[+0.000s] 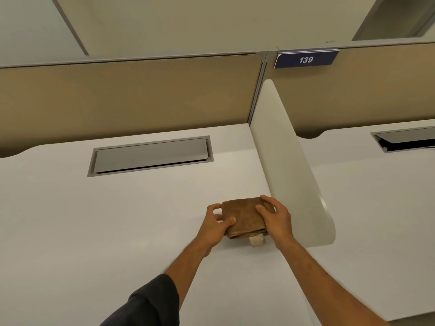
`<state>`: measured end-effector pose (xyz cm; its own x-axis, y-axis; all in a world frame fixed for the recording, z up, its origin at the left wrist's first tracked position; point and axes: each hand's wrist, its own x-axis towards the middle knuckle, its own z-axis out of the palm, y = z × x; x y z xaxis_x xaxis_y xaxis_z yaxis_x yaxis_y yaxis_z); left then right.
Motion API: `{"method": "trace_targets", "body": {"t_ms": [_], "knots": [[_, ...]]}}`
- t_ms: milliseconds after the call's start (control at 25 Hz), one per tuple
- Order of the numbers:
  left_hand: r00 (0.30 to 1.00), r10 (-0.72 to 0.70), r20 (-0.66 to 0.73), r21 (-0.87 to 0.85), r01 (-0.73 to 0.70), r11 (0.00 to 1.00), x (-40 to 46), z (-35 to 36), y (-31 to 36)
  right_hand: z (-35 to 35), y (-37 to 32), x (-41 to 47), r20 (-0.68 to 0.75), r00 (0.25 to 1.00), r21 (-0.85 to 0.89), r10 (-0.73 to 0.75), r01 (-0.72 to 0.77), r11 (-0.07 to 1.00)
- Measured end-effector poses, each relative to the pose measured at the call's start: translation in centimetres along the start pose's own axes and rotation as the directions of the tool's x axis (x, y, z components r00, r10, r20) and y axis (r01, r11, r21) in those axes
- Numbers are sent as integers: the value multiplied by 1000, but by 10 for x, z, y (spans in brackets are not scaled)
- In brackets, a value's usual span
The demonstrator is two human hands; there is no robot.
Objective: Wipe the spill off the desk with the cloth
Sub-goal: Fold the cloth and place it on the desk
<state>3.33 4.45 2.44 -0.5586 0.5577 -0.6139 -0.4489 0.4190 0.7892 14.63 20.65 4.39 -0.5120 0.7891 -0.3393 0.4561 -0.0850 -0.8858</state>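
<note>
A folded brown cloth (242, 216) lies on the white desk (94, 220), close to the side divider. My left hand (215, 225) grips the cloth's left edge, thumb on top. My right hand (274, 218) rests on its right side with fingers curled over the top. A pale tag (256, 241) sticks out under the cloth's near edge. I see no spill on the desk surface.
A white rounded divider panel (289, 165) stands just right of the cloth. A grey cable hatch (150, 156) is set into the desk further back. A tan partition wall (129, 97) closes the rear, with a blue sign reading 139 (306, 59). The neighbouring desk (376, 208) lies to the right.
</note>
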Motion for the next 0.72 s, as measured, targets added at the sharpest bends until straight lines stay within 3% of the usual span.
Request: {"method": "trace_targets", "body": {"t_ms": [120,280,440,560,640,720], "knots": [[993,84,-85,37,-81,996,43,13,6,10,2,41,31,997,-156,-75,79,985],[957,233,-175,244,-187,951,87,19,13,35,13,79,83,973,-350,-218,233,908],[916,349,-196,560,-187,807,101,27,0,56,54,85,316,924,-678,-213,377,631],[918,374,-131,630,-214,746,104,33,-5,56,66,87,346,921,-742,-177,384,550],[916,398,-49,749,-230,622,101,36,-9,54,67,86,354,923,-796,-150,382,470],[913,405,59,867,-247,432,98,34,-12,50,65,83,359,922,-875,-145,387,291]]}}
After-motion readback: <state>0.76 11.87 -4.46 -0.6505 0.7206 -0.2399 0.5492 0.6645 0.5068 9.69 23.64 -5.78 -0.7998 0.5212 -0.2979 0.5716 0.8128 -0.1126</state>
